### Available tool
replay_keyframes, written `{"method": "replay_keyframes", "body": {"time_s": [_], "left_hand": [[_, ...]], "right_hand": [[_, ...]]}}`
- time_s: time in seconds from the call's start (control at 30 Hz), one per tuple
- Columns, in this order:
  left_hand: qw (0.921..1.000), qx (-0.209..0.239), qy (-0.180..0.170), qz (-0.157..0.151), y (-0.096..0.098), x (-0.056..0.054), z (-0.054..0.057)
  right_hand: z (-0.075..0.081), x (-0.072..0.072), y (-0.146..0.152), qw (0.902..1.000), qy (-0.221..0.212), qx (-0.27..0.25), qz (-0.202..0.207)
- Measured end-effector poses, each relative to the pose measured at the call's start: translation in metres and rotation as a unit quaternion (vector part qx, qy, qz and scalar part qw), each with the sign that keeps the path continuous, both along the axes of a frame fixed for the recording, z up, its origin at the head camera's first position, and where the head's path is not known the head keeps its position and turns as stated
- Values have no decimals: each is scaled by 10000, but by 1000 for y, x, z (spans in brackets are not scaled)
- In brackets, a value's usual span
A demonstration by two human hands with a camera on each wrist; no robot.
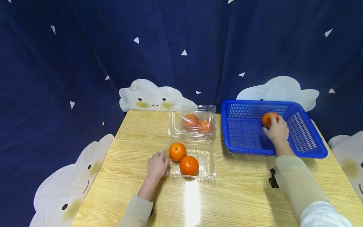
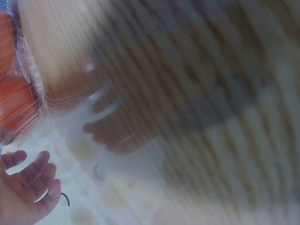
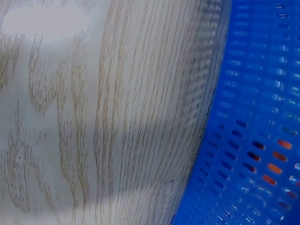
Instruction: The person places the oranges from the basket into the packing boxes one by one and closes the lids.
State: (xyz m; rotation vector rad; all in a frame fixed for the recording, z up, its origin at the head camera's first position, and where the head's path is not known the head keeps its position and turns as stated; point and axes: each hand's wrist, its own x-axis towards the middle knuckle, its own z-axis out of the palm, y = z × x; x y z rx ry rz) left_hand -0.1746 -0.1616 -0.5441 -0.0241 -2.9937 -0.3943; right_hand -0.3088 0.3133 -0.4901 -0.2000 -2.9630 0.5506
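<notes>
In the head view, my right hand [image 1: 278, 130] reaches into the blue plastic basket [image 1: 307, 155] and holds an orange [image 1: 267, 120] with curled fingers. Glimpses of orange colour show through the basket's slots in the right wrist view. My left hand [image 1: 156, 165] has loosely bent fingers and lies beside the left edge of a clear plastic clamshell box [image 1: 208, 157], holding nothing. Two oranges, one [image 1: 177, 152] behind the other [image 1: 189, 165], sit in its front tray. Two more oranges [image 1: 190, 121] show through clear plastic at the back; whether they lie inside or behind it, I cannot tell.
The wooden table [image 1: 232, 195] carries the box at its middle and the basket at its back right. A dark blue curtain [image 1: 181, 19] with white clouds hangs behind and beside the table. Light glares off the tabletop at the front.
</notes>
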Motion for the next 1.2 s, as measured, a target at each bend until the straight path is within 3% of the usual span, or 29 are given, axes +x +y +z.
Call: {"method": "replay_keyframes", "body": {"time_s": [0.57,0.9,1.2], "left_hand": [[10000,25,2,-14,-1,0,1],[10000,60,14,-55,0,0,1],[9999,20,97,-99,-1,0,1]], "right_hand": [[-5,-10,14,9957,-845,-257,-286],[-5,-17,14,9923,-1050,-445,-482],[1,-16,11,9885,-1295,-662,-409]]}}
